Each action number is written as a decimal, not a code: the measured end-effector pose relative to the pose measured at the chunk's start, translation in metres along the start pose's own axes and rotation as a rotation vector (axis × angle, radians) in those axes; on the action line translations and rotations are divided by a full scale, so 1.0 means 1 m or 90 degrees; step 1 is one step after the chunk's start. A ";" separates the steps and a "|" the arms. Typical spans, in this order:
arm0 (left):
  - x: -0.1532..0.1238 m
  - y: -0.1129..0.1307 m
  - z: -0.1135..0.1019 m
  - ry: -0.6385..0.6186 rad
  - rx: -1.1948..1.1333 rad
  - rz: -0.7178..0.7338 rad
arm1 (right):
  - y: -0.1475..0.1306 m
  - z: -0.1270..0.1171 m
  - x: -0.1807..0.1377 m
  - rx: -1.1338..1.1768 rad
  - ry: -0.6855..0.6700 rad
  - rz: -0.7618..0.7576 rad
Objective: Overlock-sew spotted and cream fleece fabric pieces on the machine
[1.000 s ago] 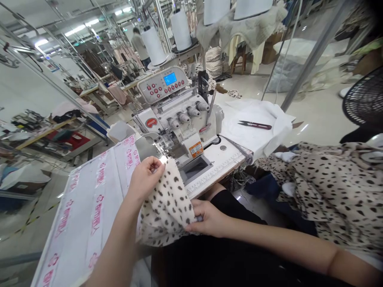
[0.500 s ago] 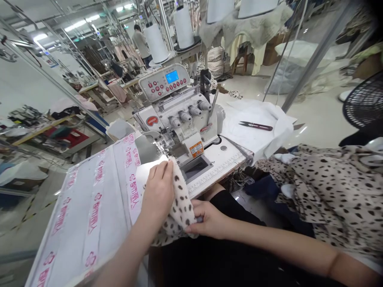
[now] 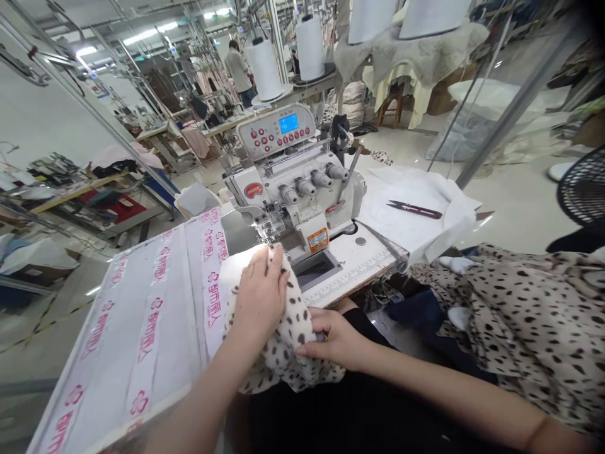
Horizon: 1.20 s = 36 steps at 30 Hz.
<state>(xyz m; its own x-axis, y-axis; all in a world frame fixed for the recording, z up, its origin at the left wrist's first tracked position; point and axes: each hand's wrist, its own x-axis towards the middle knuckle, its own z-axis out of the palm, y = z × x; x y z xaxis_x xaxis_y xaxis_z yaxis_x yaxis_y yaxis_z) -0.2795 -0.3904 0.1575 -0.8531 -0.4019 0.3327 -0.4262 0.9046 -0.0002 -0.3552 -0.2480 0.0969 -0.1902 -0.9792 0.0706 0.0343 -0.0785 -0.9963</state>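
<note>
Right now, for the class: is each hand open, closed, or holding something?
Left hand: holding the spotted cream fabric, fingers pressed over it.
Right hand: closed, pinching the same fabric.

Cream spotted fleece (image 3: 283, 353) bunched beside overlocker foot (image 3: 270, 238)

thread: tall white thread cones (image 3: 265, 70) on a stand
cutter: dark red thread snips (image 3: 414, 210) lying on white cloth (image 3: 392, 192)
right edge: black fan guard (image 3: 585, 195)
far aisle: a standing co-worker (image 3: 237, 69)
</note>
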 end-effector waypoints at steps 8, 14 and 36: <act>0.014 -0.002 0.004 -0.031 0.016 -0.017 | -0.001 -0.014 0.009 -0.072 0.017 0.008; 0.009 -0.018 -0.006 0.012 -0.147 -0.064 | -0.001 -0.023 0.007 -0.146 -0.062 -0.023; 0.046 -0.047 -0.010 -0.077 -0.215 -0.172 | -0.010 -0.032 -0.020 -0.117 -0.048 0.001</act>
<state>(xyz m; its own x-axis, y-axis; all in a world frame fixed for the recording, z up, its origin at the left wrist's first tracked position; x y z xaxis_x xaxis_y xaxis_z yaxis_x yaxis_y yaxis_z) -0.2954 -0.4494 0.1824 -0.7623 -0.6258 0.1653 -0.5339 0.7523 0.3861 -0.3832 -0.2213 0.1034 -0.1153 -0.9912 0.0651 -0.1463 -0.0478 -0.9881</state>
